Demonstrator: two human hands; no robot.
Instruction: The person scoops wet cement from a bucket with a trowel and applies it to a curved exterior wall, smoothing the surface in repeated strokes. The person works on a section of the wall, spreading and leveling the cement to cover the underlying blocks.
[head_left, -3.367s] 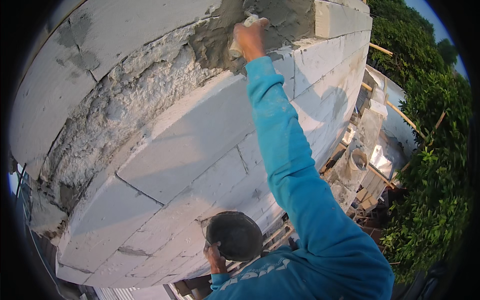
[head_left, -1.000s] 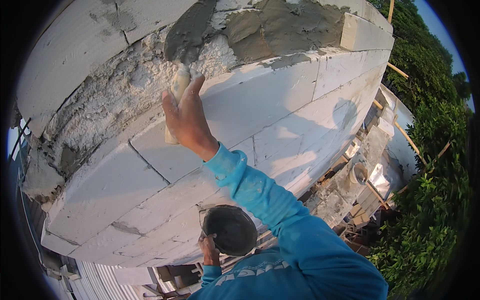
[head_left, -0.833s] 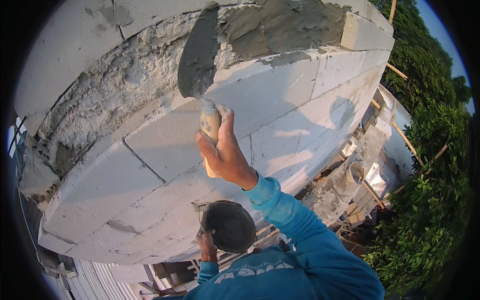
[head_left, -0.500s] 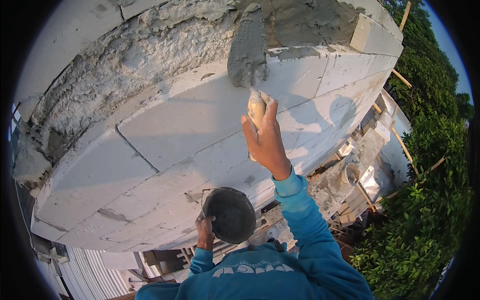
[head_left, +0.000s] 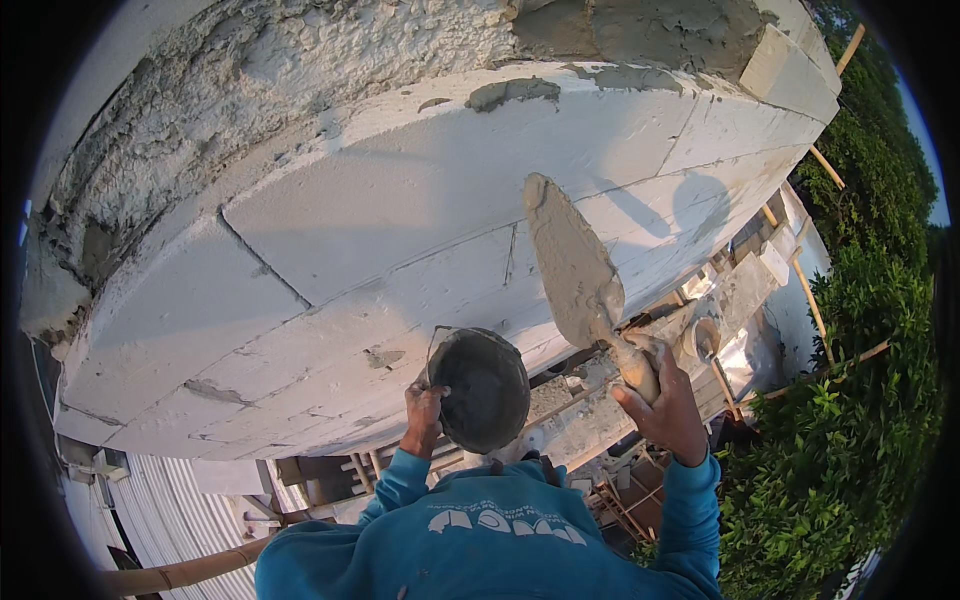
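My right hand (head_left: 665,405) grips the wooden handle of a trowel (head_left: 572,262), whose blade is coated with grey mortar and points up toward the wall. Close to my chest, my left hand (head_left: 422,412) is closed on the rim of a dark bucket (head_left: 484,390) with grey mortar inside. Before me stands a wall of pale blocks (head_left: 360,220). Wet mortar (head_left: 660,35) covers part of the recess above its top edge, and a fresh dab of mortar (head_left: 512,93) sits on that edge.
Rough old mortar (head_left: 250,90) fills the ledge at upper left. Bamboo poles (head_left: 815,305) and a second bucket (head_left: 702,338) are on the right, beside leafy trees (head_left: 850,430). Below left lie a corrugated metal sheet (head_left: 190,510) and a bamboo pole (head_left: 190,570).
My right hand has drawn the trowel down and right, away from the wall's top edge. A dab of mortar now shows on that edge. The bucket sits slightly higher and further right in view.
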